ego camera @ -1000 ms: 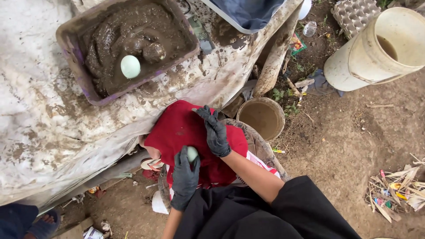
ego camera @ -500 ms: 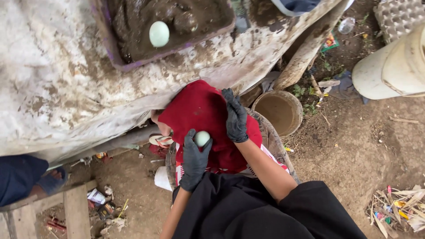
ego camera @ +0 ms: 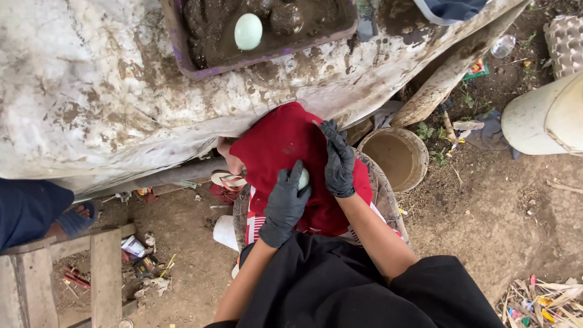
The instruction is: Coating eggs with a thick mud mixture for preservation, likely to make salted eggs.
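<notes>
We note matt black rubber gloves on both hands [ego camera: 285,203], a soft red cloth [ego camera: 285,143], a smooth pale egg [ego camera: 303,179], and a mud-smeared plastic tray [ego camera: 182,51].

A: How's my feed?
B: Soft, even daylight from above, no glare. Only faint shadow under the white tarp [ego camera: 91,115]. Mostly sharp; I see slight wide-angle bending at the picture's edges.

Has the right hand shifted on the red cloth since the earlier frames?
No. The black-gloved right hand rests at the same right-side spot on the red cloth, beside the round brown bucket.
</notes>
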